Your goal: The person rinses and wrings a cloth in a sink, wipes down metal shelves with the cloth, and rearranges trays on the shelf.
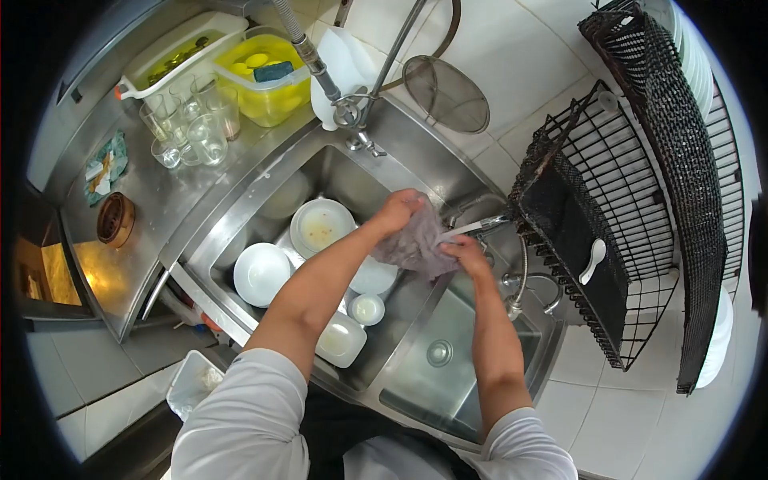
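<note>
Right between both hands, purplish bundle.

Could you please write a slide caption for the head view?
Left hand and right hand hold crumpled, translucent mauve plastic over a stainless-steel double sink with white dishes inside.

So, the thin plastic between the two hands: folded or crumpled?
Crumpled: the thin plastic bunches in uneven creases between the left hand and the right hand, with no neat fold showing.

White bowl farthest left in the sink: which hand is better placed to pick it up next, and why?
Probably the left hand: it is nearer the bowl; the right hand is farther across. Both hold crumpled plastic, though.
</note>
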`<state>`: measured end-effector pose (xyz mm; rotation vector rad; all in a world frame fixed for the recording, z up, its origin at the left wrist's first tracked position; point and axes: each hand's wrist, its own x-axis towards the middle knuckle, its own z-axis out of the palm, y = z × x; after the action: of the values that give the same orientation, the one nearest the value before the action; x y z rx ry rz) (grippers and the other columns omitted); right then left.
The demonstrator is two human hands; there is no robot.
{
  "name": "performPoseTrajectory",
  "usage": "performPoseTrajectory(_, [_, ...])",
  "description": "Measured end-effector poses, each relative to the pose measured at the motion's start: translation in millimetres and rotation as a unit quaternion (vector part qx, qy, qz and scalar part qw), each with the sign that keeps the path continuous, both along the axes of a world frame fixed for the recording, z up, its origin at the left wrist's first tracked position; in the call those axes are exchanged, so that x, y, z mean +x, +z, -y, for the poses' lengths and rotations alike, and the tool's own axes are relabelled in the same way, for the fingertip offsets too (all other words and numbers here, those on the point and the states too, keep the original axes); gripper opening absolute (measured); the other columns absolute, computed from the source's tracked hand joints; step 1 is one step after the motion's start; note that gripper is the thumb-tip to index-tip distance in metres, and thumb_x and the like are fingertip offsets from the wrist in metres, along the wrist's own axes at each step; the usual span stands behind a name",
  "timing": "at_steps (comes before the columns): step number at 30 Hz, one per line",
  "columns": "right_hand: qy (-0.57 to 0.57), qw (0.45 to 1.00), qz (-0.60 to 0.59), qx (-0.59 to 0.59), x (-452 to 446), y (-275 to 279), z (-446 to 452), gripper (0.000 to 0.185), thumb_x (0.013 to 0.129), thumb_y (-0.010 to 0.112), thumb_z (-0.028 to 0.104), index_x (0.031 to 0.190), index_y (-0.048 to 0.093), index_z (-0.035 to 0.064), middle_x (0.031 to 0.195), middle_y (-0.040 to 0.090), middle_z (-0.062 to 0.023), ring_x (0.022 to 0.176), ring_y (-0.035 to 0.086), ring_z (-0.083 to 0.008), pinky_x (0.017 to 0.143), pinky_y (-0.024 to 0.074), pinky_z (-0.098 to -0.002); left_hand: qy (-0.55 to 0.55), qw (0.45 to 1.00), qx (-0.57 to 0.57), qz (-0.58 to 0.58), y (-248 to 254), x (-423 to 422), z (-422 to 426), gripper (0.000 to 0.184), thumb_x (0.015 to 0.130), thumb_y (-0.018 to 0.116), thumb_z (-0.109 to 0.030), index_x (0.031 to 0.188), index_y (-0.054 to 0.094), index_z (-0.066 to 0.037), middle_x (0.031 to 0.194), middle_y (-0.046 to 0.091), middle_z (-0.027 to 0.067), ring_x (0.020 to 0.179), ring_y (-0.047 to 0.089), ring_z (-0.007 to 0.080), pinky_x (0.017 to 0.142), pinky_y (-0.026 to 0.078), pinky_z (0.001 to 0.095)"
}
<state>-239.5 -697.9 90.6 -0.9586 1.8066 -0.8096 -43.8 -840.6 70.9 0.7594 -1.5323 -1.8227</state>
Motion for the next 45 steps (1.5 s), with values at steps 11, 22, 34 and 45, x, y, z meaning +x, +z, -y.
performPoseTrajectory(11, [-0.223, 0.925, 0.19, -0.242, 33.7, -21.1, 36.0, 0.021, 0.083, 0.055, 0.003, 0.104, 0.058, 0.0025, 0.094, 0.061, -0.0036, 0.074, 0.057, -0.0129, 0.069, 0.047, -0.0287, -0.038, 0.994, -0.006, -0.099, -26.9, -46.3, -47.0, 0.053, 0.075, 0.054, -0.004, 0.127, 0.042, -0.001, 0.105, 0.06, 0.0119, 0.1, 0.055, 0.0232, 0.088, 0.044, 0.0312])
performPoseTrajectory(22, [-0.202, 0.923, -0.005, -0.328, 94.0, 27.0, -22.9, 0.029, 0.079, 0.058, 0.0, 0.108, 0.058, 0.0019, 0.094, 0.06, -0.0037, 0.086, 0.056, -0.0125, 0.072, 0.0445, -0.0244, -0.017, 0.997, -0.056, 0.047, -23.5, -70.9, -60.9, 0.045, 0.07, 0.065, -0.013, 0.112, 0.055, -0.001, 0.103, 0.062, 0.0146, 0.097, 0.059, 0.0257, 0.085, 0.045, 0.0335])
performPoseTrajectory(34, [-0.146, 0.989, -0.006, 0.036, 68.5, -10.5, 11.8, 0.027, 0.076, 0.063, 0.006, 0.102, 0.056, 0.0057, 0.085, 0.06, -0.0042, 0.074, 0.058, -0.0173, 0.063, 0.0492, -0.0312, 0.05, 0.846, 0.446, -0.288, -38.8, 1.1, -51.4, 0.03, 0.082, 0.057, -0.019, 0.105, 0.054, 0.001, 0.102, 0.057, 0.015, 0.09, 0.059, 0.0279, 0.078, 0.05, 0.042])
performPoseTrajectory(45, [0.13, 0.989, -0.035, -0.068, 14.6, 13.0, 48.1, 0.034, 0.067, 0.048, -0.01, 0.096, 0.061, 0.0013, 0.096, 0.062, -0.0063, 0.083, 0.059, -0.0151, 0.071, 0.0479, -0.0287, -0.049, 0.978, -0.095, 0.177, -45.6, 4.1, -61.1, 0.108, 0.056, 0.081, -0.031, 0.14, 0.02, 0.0, 0.132, 0.041, 0.0232, 0.121, 0.042, 0.0345, 0.103, 0.032, 0.0339])
